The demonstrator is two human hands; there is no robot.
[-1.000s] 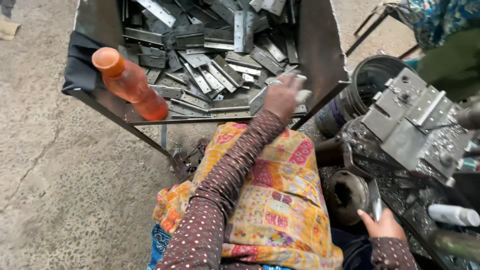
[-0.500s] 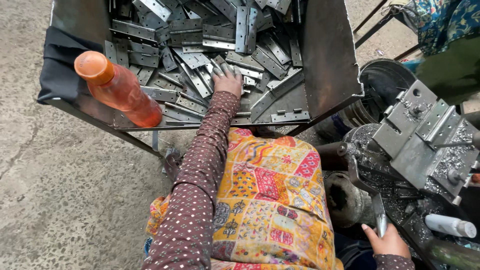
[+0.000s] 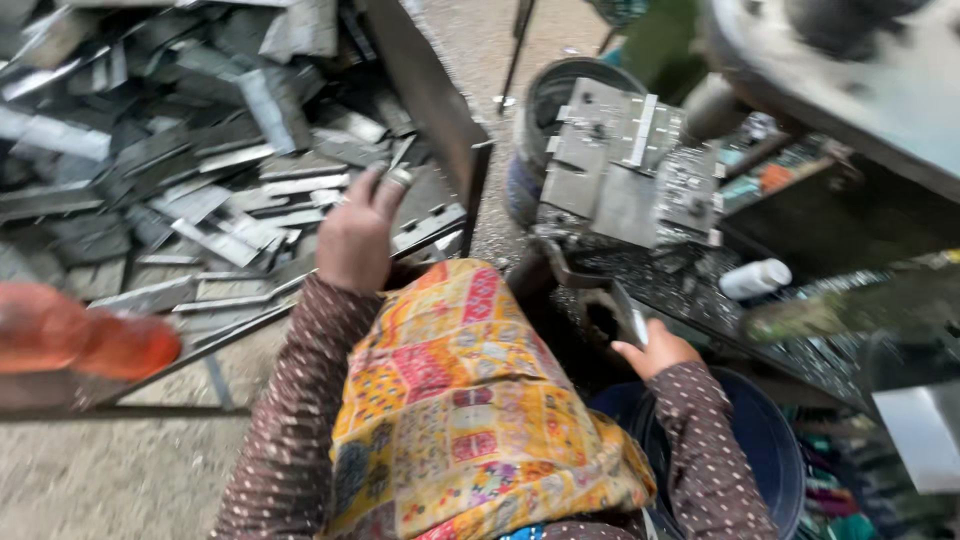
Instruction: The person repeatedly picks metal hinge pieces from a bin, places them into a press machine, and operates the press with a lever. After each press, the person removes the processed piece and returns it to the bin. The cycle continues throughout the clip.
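Observation:
My left hand (image 3: 357,238) reaches into a metal bin (image 3: 432,95) heaped with flat grey metal strips (image 3: 215,180). Its fingers are pinched together on a small grey metal piece (image 3: 401,177) at their tips. My right hand (image 3: 655,347) rests by the edge of a workbench and grips a flat metal strip (image 3: 630,315) that points up toward a grey press machine (image 3: 625,170). A patterned yellow and red cloth (image 3: 465,400) lies over my lap between the two arms.
An orange plastic bottle (image 3: 85,340) lies blurred on the bin's near left edge. A white cylinder (image 3: 755,278) lies on the bench amid metal shavings. A round dark bucket (image 3: 560,95) stands behind the machine. A dark blue tub (image 3: 760,450) sits at lower right.
The view has swung right and closer. My left hand has drawn back toward the bin's near right corner with its fingers closed. My right hand has kept its strip beside the machine.

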